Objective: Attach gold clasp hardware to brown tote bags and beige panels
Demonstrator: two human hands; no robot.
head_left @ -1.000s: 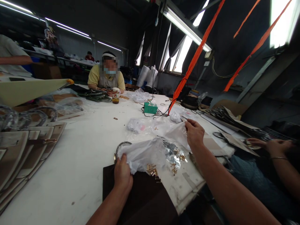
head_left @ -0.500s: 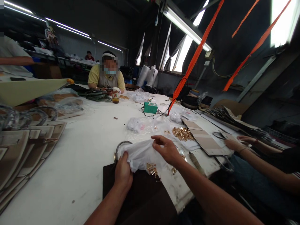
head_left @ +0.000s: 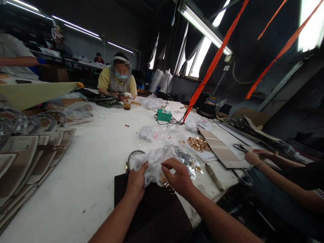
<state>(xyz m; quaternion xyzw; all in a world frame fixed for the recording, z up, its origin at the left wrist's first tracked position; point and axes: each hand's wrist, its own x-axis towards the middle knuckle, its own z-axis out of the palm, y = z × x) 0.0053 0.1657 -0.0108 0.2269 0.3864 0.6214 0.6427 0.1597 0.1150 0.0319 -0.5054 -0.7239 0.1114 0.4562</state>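
My left hand [head_left: 136, 184] grips a crumpled white plastic bag [head_left: 154, 158], its thumb on top. My right hand [head_left: 179, 176] is beside the bag's right side, fingers curled in a pinch; whether they hold the plastic or a small piece is hidden. Small gold metal pieces [head_left: 165, 181] lie under and beside the right fingers, on a dark brown flat panel [head_left: 152, 216] in front of me. A curved handle with a gold fitting [head_left: 127, 166] shows behind the left hand. Silver flat pieces [head_left: 186, 158] lie just beyond the right hand.
On the white table [head_left: 101, 152] are a gold hardware pile [head_left: 198, 144], an olive tool-like object [head_left: 214, 176] and a green box [head_left: 164, 115] with wires. Stacked bag panels [head_left: 32, 162] stand left. A co-worker's hands [head_left: 255, 158] work at right; another person [head_left: 117, 79] sits opposite.
My right hand has come down and toward me, its fingers closing beside the bag. The bag is more bunched up, drawn off the silver pieces, which now show.
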